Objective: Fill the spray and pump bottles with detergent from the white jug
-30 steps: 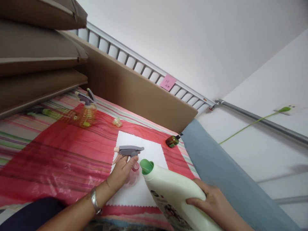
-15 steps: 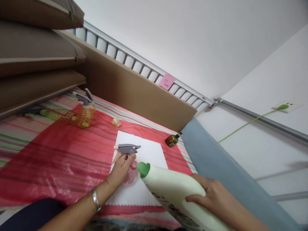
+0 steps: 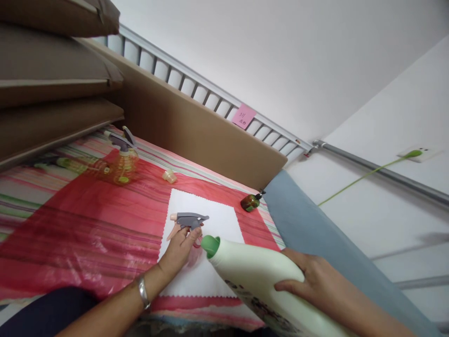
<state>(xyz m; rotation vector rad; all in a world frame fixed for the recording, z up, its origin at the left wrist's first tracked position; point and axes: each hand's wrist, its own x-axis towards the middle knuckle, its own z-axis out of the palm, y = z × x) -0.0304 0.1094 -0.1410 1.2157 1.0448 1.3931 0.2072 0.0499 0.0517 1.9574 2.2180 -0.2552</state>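
In the head view, my left hand (image 3: 179, 250) is closed on a grey trigger spray head (image 3: 190, 218) with a peach nozzle and trigger. Just under its fingers stands a clear pinkish bottle (image 3: 194, 257), its ring-shaped mouth partly covered; whether my fingers also touch the bottle I cannot tell. My right hand (image 3: 317, 283) grips a large pale green jug (image 3: 257, 267), tipped over to the left. The jug's green spout (image 3: 211, 245) is at the bottle's mouth. No stream of liquid can be made out. Beneath the bottle lies a white cloth (image 3: 213, 283) with zigzag edges.
Red plastic sheet (image 3: 115, 220) covers part of a striped cloth. A yellowish spray bottle (image 3: 123, 161), a pale cap (image 3: 169, 176) and a brown pump bottle (image 3: 250, 202) lie or stand around. Stacked brown cushions (image 3: 59, 65) rise at left, a brown board (image 3: 196, 135) behind.
My left hand and the spray head have moved slightly right, closer to the green spout. The bottle's mouth is now more covered. The jug has shifted a little right.
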